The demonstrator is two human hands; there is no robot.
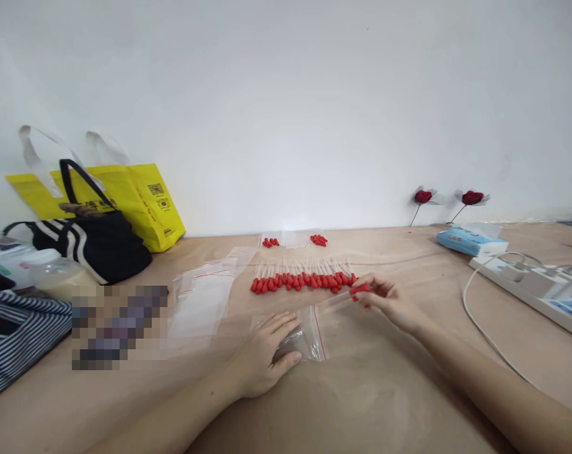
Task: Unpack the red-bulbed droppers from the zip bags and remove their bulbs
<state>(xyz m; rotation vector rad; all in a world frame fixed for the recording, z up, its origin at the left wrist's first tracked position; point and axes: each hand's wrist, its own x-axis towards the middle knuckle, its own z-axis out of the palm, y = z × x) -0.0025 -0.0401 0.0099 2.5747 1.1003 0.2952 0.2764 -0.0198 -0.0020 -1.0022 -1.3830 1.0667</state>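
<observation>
My left hand [262,359] lies on a clear zip bag [310,337] with a red seal line, its fingers stretched out flat over the bag. The bag's opening side faces right. In the closed fingers of my right hand [392,304] are red-tipped sticks [360,290], their thin pale stems pointing left towards the bag; how many is not clear. Just beyond both hands, a row of similar red-tipped sticks [304,282] lies with the red heads nearest me. Farther back, a filled clear bag [294,239] shows red heads at both ends.
Flat clear bags [203,296] lie left of the row. A yellow bag [139,202], a black bag [106,246], a jar [53,271] and a striped bag [25,340] crowd the left. At right are tissues [470,239], a power strip [526,287] and a cable [475,321].
</observation>
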